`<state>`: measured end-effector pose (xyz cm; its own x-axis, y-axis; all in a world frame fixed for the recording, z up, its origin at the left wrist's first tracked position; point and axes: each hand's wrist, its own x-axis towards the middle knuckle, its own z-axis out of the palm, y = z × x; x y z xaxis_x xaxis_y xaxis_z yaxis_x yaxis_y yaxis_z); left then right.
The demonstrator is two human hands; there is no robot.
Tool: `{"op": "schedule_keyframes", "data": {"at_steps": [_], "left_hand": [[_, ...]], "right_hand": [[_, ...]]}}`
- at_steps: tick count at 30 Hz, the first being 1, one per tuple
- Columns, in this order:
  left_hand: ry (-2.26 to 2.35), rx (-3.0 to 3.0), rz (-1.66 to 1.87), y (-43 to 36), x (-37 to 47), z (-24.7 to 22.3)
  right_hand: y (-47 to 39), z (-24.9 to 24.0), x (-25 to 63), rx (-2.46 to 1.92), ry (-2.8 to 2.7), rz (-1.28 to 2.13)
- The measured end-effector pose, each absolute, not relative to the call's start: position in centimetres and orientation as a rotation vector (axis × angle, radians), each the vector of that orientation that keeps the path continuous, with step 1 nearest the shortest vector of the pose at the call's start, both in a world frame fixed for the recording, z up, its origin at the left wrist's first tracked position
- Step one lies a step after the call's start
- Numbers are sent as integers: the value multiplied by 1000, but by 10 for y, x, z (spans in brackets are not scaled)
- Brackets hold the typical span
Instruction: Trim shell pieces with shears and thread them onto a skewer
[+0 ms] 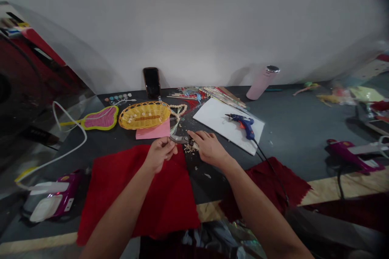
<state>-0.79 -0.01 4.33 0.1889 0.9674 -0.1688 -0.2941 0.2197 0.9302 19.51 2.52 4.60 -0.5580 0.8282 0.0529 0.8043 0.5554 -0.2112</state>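
My right hand (210, 147) is closed around the handles of a pair of metal cutters (180, 139), which look like pruning shears. Their grey jaws point left, towards my left hand (161, 153). Thumb and fingers of that hand are pinched together by the jaw tips, over the red cloth (170, 198). Whatever they hold is too small to make out. Below the cutters, short beige pieces (190, 148) lie scattered on the dark table. Just beyond my hands are a string of pale beads (179, 110) and a yellow woven basket (145, 115) with small pieces in it.
A blue glue gun (243, 123) lies on a white board (212, 111), its cord running towards me. Thin sticks (223, 96), a phone (151, 83) and a pink tumbler (261, 83) stand or lie near the white partition (197, 36). Purple devices (62, 194) sit at both sides.
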Motion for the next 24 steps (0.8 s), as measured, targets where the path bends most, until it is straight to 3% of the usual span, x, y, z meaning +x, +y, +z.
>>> {"op": "schedule_keyframes", "data": {"at_steps": [10, 24], "left_hand": [[908, 816, 1016, 0, -12, 42], [1191, 1088, 1254, 2, 2, 33]], "right_hand": [[28, 41, 194, -1405, -2636, 362], [28, 41, 195, -1491, -2601, 225]]}}
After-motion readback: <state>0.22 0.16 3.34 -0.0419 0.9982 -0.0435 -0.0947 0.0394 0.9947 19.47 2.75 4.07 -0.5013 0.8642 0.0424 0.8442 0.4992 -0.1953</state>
